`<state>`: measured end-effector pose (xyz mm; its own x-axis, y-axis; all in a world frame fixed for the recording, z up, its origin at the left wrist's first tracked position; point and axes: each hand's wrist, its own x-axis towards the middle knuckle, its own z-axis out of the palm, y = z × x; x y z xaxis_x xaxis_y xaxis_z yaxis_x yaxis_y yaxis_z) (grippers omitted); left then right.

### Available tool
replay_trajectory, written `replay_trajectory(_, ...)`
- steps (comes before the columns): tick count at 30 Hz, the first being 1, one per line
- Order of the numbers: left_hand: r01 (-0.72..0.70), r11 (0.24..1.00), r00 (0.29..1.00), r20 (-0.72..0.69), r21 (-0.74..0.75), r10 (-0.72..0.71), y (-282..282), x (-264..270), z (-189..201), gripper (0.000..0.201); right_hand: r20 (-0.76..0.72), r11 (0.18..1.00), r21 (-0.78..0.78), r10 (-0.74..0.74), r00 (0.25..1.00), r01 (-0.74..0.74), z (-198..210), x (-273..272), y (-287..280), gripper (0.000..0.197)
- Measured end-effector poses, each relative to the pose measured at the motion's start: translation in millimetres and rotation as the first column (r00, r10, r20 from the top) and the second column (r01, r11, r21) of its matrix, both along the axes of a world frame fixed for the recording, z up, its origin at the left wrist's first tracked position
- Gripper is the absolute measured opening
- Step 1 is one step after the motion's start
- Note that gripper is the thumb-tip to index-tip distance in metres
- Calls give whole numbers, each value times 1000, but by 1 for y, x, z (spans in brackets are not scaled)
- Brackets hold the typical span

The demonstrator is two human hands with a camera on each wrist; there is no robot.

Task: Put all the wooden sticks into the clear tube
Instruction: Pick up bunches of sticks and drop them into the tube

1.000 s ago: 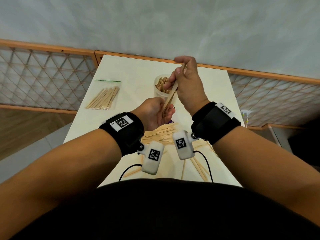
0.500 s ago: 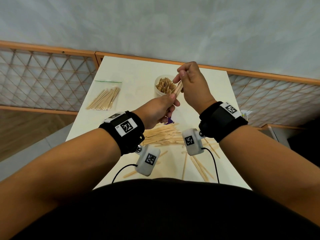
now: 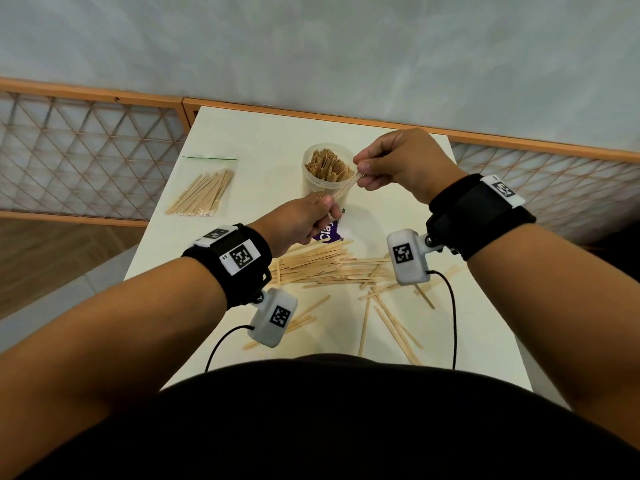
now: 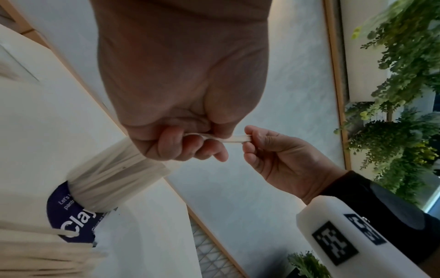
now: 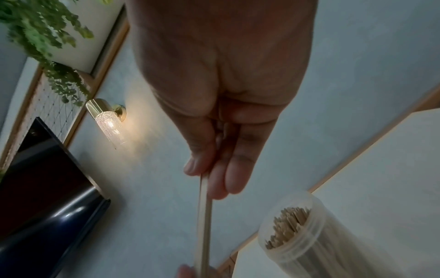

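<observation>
A clear tube [image 3: 313, 183] stands upright at mid-table, packed with wooden sticks. Just in front of its rim, both hands hold a thin bundle of wooden sticks [image 3: 344, 188] slanted between them. My left hand [image 3: 327, 206] grips the lower end; my right hand [image 3: 360, 168] pinches the upper end. In the left wrist view the bundle [image 4: 235, 138] bridges the left hand [image 4: 190, 143] and right hand [image 4: 251, 139], with the tube [image 4: 112, 175] below. The right wrist view shows the right hand [image 5: 209, 169] on the bundle [image 5: 204, 216], beside the tube [image 5: 292, 235]. A pile of loose sticks [image 3: 322, 265] lies near me.
A zip bag of sticks [image 3: 204, 192] lies at the left of the white table [image 3: 263, 140]. A purple printed label [image 3: 327, 234] sits by the tube's base. More loose sticks [image 3: 391, 320] are scattered toward the near edge. A lattice fence [image 3: 86, 157] flanks the table.
The held sticks have come down from a steep, raised angle to a flatter slant in front of the tube. My right hand has moved lower and to the right.
</observation>
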<state>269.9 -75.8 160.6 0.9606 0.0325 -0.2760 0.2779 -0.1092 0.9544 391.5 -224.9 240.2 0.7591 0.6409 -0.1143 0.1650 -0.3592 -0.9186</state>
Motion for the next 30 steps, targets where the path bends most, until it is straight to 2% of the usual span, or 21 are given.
replay_trajectory(3,-49,999,999,25,7,48,0,3,-6,31,11,999,-47,-25,1000,26,3,1,2,10)
replay_trajectory(5,-89,995,996,37,49,87,3,6,-14,28,73,994,-109,-17,997,25,10,7,5,7)
replay_trajectory(7,-139,981,990,-5,133,141,8,8,-24,24,165,987,-155,-20,986,46,21,18,9,6)
replay_trajectory(9,-113,948,989,-56,297,136,15,8,-38,34,247,984,-151,-55,967,94,33,32,14,11)
replay_trajectory(11,37,854,989,-139,518,41,22,5,-56,49,345,977,-154,-86,935,147,39,44,19,9)
replay_trajectory(13,217,704,967,-247,676,-60,27,1,-79,62,464,962,-211,-60,884,176,36,50,28,4)
replay_trajectory(16,345,521,938,-310,781,-157,27,-4,-111,82,550,920,-348,43,834,182,17,56,44,8)
replay_trajectory(19,381,424,925,-338,821,-175,28,-8,-129,95,557,865,-480,168,814,149,-8,65,57,12)
replay_trajectory(24,319,374,945,-262,871,-197,35,-9,-143,76,538,779,-621,349,767,81,-45,75,74,17)
replay_trajectory(26,295,383,952,-234,875,-199,35,-8,-144,69,543,746,-660,394,741,87,-57,77,79,15)
replay_trajectory(30,273,410,959,-214,870,-184,35,-5,-145,53,492,699,-711,421,762,72,-79,82,86,15)
